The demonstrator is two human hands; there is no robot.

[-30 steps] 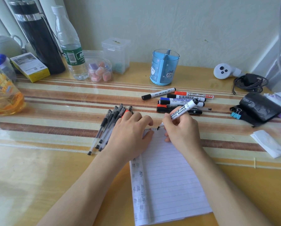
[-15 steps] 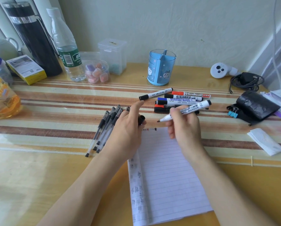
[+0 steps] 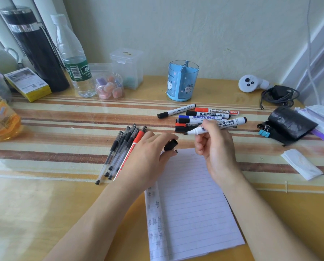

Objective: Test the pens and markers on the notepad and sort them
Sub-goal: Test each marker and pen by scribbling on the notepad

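A wooden desk (image 3: 44, 213) stands against a pale wall, and a striped mat (image 3: 63, 117) lies across it under a glossy cover.

The right hand (image 3: 215, 146) is raised with its palm turned inward. Its thumb and fingertips are curled round an uncapped whiteboard marker (image 3: 231, 123). The marker has a white barrel with a black rear end, and its dark tip points toward the left hand. The fingers cover part of the printed label.

The left hand (image 3: 148, 153) lies palm down with its fingers bent and pinches the marker's black cap (image 3: 170, 145). Only the outer end of the cap shows. This hand also hides the top left corner of the lined notepad (image 3: 191, 204), which lies below and between both hands. A small dark mark (image 3: 176, 151) sits at the top edge of the notepad, just under the cap. The faint print down the notepad's left margin is too blurred to read.

A bundle of gel pens (image 3: 119, 149), black ones and a red one, lies just outside the left hand, and the wrist covers their lower ends. Beyond the right hand is a heap of capped markers (image 3: 204, 114), partly hidden by the held marker. Farther back stands a blue pen holder (image 3: 182, 81) with dividers.

Outward of the right hand are a blue binder clip (image 3: 264, 131), a black pouch (image 3: 291, 123) and a folded tissue (image 3: 301, 164). Far beyond the left hand stand a water bottle (image 3: 74, 59) and a black flask (image 3: 35, 48).
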